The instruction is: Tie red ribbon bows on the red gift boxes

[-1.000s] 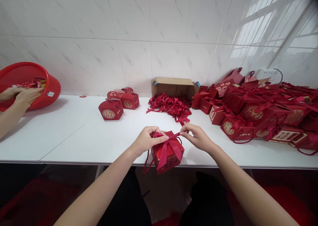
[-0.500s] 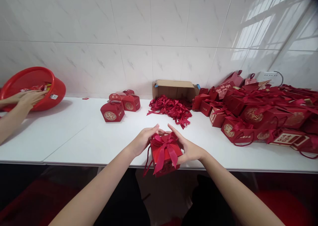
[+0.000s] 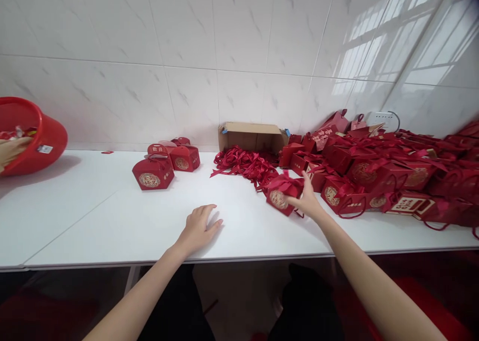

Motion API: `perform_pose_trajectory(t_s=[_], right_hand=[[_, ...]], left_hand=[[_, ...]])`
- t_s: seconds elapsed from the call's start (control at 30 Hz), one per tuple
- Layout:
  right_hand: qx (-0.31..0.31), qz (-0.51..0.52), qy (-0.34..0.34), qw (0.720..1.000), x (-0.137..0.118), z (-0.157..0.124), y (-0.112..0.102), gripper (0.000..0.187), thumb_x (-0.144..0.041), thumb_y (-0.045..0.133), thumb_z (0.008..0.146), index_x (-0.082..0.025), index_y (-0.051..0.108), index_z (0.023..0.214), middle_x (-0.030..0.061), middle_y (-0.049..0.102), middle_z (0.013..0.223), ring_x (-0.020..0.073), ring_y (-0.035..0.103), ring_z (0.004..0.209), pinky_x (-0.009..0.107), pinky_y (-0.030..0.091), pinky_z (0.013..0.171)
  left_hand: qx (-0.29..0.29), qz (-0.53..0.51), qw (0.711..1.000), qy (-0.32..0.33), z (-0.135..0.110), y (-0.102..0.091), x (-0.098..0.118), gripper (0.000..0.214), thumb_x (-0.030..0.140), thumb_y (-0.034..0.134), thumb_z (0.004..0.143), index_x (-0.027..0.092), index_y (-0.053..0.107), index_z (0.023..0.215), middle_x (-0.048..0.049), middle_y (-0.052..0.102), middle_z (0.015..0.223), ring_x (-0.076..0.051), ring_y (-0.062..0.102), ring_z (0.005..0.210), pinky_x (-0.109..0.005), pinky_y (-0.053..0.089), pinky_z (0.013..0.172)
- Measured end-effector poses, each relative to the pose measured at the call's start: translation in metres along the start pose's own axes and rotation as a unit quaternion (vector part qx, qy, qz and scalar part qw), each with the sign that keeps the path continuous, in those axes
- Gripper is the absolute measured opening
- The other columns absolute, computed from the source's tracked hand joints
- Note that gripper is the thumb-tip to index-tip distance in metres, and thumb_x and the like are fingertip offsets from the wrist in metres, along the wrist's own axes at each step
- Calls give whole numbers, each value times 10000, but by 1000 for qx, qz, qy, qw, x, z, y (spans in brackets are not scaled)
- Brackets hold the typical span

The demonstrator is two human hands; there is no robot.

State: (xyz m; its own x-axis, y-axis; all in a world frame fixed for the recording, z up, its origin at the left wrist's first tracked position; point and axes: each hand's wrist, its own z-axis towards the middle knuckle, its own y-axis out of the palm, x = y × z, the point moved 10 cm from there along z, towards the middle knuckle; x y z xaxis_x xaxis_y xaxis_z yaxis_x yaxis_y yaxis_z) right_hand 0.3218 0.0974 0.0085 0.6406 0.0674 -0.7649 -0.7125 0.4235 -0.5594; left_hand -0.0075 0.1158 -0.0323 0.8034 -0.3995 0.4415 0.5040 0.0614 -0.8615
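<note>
A small red gift box tied with a red ribbon bow lies tilted on the white table, right beside the pile of finished red boxes. My right hand is stretched out to it, fingers wrapped round its right side. My left hand rests flat on the table near the front edge, fingers spread, holding nothing.
A heap of loose red ribbons spills from an open cardboard box at the wall. Three untied red boxes stand left of centre. A red plastic basin sits far left, with another person's hand in it.
The tied box has travelled from the front edge between both hands to the right, next to the pile, carried by my right hand. My left hand let go and dropped flat onto the table.
</note>
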Motion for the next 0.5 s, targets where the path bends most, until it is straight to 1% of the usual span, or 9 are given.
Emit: perform_pose_trajectory(t_s=[0.07,0.1,0.13,0.17,0.23,0.3,0.37,0.43,0.5], right_hand=[[141,-110,24,984,12,8,-27,1050,-479,653,684,-135,27,1454,238,179,1433,394,199,1332,525,243,1050],[190,-143,12,971,12,7,-34,983,-500,612,721,-121,68,1447,245,187,1424,392,185,1333,527,233,1048],[217,-159,-13,963,11,6,-35,876,-496,562,766,-108,139,1428,245,235,1396,375,218,1319,514,246,1043],[217,-166,-42,961,11,5,-30,738,-465,507,810,-103,228,1389,237,308,1351,346,282,1288,492,275,1032],[165,-177,-73,968,20,7,-10,485,-372,427,858,-116,391,1268,197,453,1229,291,418,1184,451,342,991],[104,-196,-67,973,35,10,9,396,-326,416,854,-123,467,1190,180,494,1218,280,446,1168,447,353,986],[53,-237,-36,969,53,15,23,459,-365,421,855,-117,461,1239,183,412,1358,306,351,1277,481,291,1036],[7,-278,-2,961,66,19,33,575,-445,385,872,-104,391,1336,173,256,1482,330,212,1364,514,203,1078],[-29,-306,24,951,73,22,40,651,-503,318,889,-108,306,1406,149,158,1528,325,141,1394,518,146,1098]], left_hand=[[-2,13,1000,7,-1,1,2,452,429,457,830,181,472,1207,-118,524,1264,-307,415,1220,-483,308,1009],[-2,15,1000,10,-2,1,4,450,431,455,831,182,470,1206,-119,523,1264,-307,413,1220,-483,308,1006],[0,15,1000,13,-2,0,6,447,435,453,832,184,469,1202,-117,525,1260,-306,416,1215,-481,312,1001],[2,14,1000,14,-2,0,7,440,439,450,834,187,472,1194,-115,530,1251,-303,422,1207,-478,319,994],[3,14,1000,17,-2,-1,8,400,443,444,838,196,494,1149,-107,543,1222,-298,437,1184,-470,329,981],[2,17,1000,22,-2,-1,9,342,436,444,841,207,522,1082,-99,549,1196,-292,447,1159,-464,334,966],[2,20,999,27,-2,0,9,298,425,444,843,214,536,1033,-96,550,1178,-289,451,1142,-460,337,954],[6,23,999,31,-2,0,10,278,417,443,844,217,541,1011,-94,553,1161,-286,456,1136,-453,342,949],[8,24,999,31,-3,0,11,267,411,446,843,217,548,994,-88,559,1139,-283,465,1131,-445,346,950]])
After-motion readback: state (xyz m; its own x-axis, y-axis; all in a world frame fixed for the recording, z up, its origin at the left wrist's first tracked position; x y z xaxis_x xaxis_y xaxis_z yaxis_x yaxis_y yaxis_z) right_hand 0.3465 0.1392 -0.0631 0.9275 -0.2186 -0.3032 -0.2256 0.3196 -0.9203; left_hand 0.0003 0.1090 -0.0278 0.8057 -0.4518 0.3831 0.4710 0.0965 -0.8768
